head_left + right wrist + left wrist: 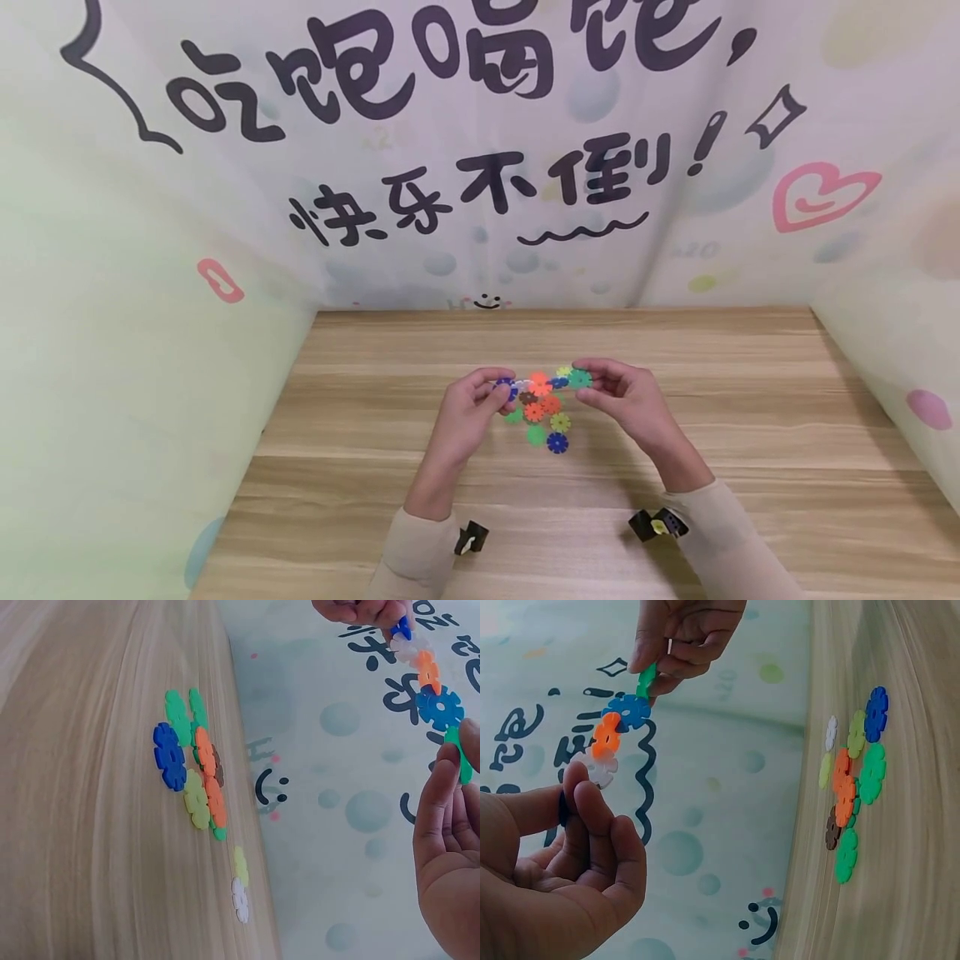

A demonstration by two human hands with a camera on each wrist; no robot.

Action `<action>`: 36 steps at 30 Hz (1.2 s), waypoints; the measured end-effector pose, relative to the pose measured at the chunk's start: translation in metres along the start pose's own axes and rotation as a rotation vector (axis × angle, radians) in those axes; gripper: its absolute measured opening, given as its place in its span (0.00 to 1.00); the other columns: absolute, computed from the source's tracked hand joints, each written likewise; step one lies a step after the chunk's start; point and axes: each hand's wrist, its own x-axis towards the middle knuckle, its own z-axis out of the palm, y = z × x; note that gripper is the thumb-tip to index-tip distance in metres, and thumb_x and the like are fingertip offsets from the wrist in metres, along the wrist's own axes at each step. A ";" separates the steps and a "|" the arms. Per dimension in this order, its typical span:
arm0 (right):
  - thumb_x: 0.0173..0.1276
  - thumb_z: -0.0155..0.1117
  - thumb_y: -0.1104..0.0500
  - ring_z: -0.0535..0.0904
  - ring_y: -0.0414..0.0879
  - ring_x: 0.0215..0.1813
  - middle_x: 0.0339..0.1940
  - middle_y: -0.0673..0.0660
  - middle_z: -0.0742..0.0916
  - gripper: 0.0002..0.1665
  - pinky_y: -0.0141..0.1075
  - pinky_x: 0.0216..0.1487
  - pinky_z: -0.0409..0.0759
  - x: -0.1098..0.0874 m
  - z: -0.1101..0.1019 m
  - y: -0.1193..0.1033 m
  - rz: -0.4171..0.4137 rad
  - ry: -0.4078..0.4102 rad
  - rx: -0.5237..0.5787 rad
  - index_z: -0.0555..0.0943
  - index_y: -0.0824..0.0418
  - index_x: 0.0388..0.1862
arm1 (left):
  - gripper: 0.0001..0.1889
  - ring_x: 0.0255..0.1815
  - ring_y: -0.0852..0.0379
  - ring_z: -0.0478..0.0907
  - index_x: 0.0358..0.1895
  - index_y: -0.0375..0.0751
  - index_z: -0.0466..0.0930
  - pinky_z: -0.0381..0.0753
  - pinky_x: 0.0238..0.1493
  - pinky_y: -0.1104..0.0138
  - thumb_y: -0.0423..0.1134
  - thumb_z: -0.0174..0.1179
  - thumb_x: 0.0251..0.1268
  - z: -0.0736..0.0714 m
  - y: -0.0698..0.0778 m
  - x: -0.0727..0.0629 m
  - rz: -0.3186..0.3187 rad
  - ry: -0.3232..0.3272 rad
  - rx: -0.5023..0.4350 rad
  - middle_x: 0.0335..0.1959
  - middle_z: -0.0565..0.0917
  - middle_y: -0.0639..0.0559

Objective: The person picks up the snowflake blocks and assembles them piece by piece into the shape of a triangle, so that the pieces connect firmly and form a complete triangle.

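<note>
Between my two hands, above the table, stretches a short chain of notched plastic snowflake discs slotted into each other. My left hand (465,414) pinches the dark blue disc (403,628) at one end between thumb and fingers. From there run a white disc (601,772), an orange disc (540,384) and a blue disc (440,709). The green disc (580,379) at the other end is pinched by the thumb and fingertips of my right hand (633,406).
Below the chain, loose discs lie close together on the wooden table (337,492): dark blue (557,442), yellow (560,422), brown (832,829), white (240,900), several green and orange. A printed cloth backdrop (420,275) rises behind the table, with side walls left and right.
</note>
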 end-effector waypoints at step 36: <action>0.63 0.73 0.66 0.80 0.46 0.38 0.38 0.60 0.83 0.20 0.32 0.36 0.84 0.000 0.003 0.000 -0.083 -0.038 -0.050 0.84 0.61 0.55 | 0.11 0.38 0.44 0.83 0.54 0.32 0.81 0.85 0.44 0.64 0.32 0.56 0.75 -0.006 -0.005 0.001 0.000 -0.014 -0.021 0.33 0.86 0.42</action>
